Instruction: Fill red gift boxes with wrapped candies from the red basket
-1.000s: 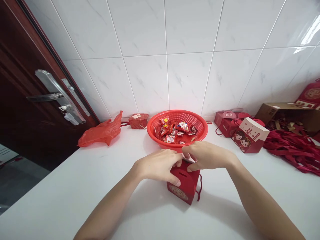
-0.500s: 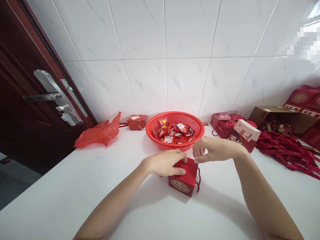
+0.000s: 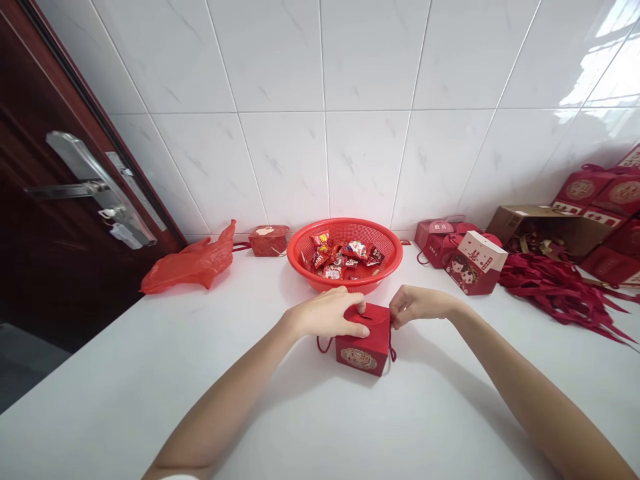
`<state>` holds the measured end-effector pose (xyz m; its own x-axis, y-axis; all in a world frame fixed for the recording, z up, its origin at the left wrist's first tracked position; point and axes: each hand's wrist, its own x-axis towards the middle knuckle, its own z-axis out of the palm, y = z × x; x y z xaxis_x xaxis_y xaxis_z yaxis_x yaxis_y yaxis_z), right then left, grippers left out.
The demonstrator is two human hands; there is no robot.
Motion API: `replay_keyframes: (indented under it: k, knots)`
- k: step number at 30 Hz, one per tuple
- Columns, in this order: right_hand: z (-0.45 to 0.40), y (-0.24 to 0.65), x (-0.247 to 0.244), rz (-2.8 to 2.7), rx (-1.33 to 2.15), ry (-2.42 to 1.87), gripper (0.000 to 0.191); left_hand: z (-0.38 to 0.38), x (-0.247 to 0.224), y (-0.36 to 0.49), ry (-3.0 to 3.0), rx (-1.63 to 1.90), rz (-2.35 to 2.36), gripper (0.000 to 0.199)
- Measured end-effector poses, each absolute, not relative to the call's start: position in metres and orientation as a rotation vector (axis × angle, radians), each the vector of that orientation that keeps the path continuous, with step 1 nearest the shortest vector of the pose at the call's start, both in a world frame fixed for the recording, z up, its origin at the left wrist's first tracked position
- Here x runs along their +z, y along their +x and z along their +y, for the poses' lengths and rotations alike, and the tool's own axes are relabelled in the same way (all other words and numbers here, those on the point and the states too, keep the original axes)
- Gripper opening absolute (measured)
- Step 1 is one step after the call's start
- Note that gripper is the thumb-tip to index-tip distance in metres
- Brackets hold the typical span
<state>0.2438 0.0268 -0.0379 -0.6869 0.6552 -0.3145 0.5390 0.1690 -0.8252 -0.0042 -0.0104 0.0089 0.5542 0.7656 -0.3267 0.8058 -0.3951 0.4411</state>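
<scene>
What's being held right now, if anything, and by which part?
The left hand holds the red gift box by its top. The right hand is at the box's right edge, by the red cord; whether it holds that can't be told.

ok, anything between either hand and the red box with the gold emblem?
Nothing visible. Left hand already rests on top of the red box; right hand is at its right side, by the cord. The basket stands behind the box, not between.
</scene>
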Motion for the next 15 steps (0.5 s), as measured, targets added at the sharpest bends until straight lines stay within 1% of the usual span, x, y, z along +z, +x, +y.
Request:
replay_keyframes:
  k: [4,8,10,15]
  knots:
    - [0.023,0.246,-0.032,-2.173,1.743,-1.078,0.014,-0.012,0.009,-0.003,2.242,-0.051,1.283,0.044]
    - [0.017,0.248,-0.029,-2.053,1.933,-0.914,0.028,-0.014,0.008,-0.002,2.246,0.0,1.31,0.045]
    - [0.016,0.25,-0.027,-1.938,1.993,-0.837,0.032,-0.014,0.007,-0.001,2.269,0.035,1.303,0.043]
    - [0.008,0.246,-0.012,-1.615,1.872,-0.683,0.027,-0.015,0.0,0.004,2.305,0.106,1.295,0.034]
